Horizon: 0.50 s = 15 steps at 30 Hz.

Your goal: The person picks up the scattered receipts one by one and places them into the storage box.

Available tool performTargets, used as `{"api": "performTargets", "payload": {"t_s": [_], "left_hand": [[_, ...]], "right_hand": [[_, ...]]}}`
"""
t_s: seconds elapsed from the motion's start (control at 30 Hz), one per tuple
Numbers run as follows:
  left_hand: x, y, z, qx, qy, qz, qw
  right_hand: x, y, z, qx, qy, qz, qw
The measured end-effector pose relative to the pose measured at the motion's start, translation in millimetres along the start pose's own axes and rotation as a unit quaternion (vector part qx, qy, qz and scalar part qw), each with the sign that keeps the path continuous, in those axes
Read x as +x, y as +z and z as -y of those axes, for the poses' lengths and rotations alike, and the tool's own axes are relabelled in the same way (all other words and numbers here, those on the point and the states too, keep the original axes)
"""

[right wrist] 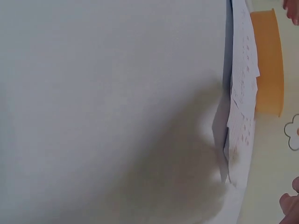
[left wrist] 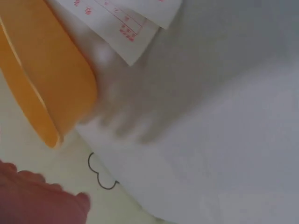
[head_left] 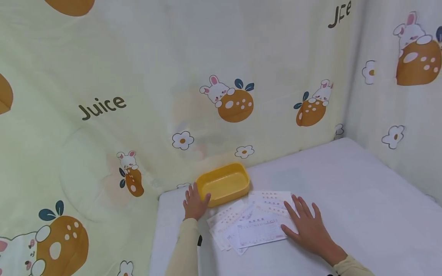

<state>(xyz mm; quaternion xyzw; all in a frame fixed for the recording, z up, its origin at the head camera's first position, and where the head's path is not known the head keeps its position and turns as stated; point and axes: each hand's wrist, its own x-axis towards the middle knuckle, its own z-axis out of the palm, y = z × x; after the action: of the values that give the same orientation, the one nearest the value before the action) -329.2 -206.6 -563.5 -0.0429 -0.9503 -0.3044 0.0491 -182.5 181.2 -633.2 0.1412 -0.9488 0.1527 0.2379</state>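
A yellow plastic basin (head_left: 224,182), rectangular with rounded corners, stands near the back of the white table. My left hand (head_left: 196,205) is at its left end with fingers spread; in the left wrist view a gap shows between the fingers and the basin (left wrist: 60,70). Several printed paper slips (head_left: 259,230) lie fanned and overlapping in front of the basin. Over their right edge is my right hand (head_left: 307,226), its fingers spread and nothing held. The right wrist view shows the slips (right wrist: 243,70) edge-on, with that hand's shadow on the table beside them.
The white tabletop (head_left: 362,214) stretches to the right of the slips. A cream curtain (head_left: 155,76) printed with rabbits, oranges and flowers hangs behind the table and along its left side. Another printed curtain (head_left: 397,107) hangs on the right.
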Motion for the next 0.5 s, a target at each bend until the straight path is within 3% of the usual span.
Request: {"api": "performTargets", "payload": {"t_s": [0.1,0.27,0.5], "left_hand": [[4.2,0.9,4.8,-0.03,-0.044,0.029,0.9982],[7.7,3.6,13.6,-0.093,-0.089,0.065,0.9896],[8.9,10.1,19.5,-0.068,-0.111,0.115,0.9849]], "right_hand": [[-11.3,-4.8,-3.1,0.004,0.008,-0.01,1.0],[-32.6,-12.9,-9.1,0.007,0.027,-0.022,0.999],[-58.5,-19.6,-20.2,0.001,0.069,-0.015,0.997]]}}
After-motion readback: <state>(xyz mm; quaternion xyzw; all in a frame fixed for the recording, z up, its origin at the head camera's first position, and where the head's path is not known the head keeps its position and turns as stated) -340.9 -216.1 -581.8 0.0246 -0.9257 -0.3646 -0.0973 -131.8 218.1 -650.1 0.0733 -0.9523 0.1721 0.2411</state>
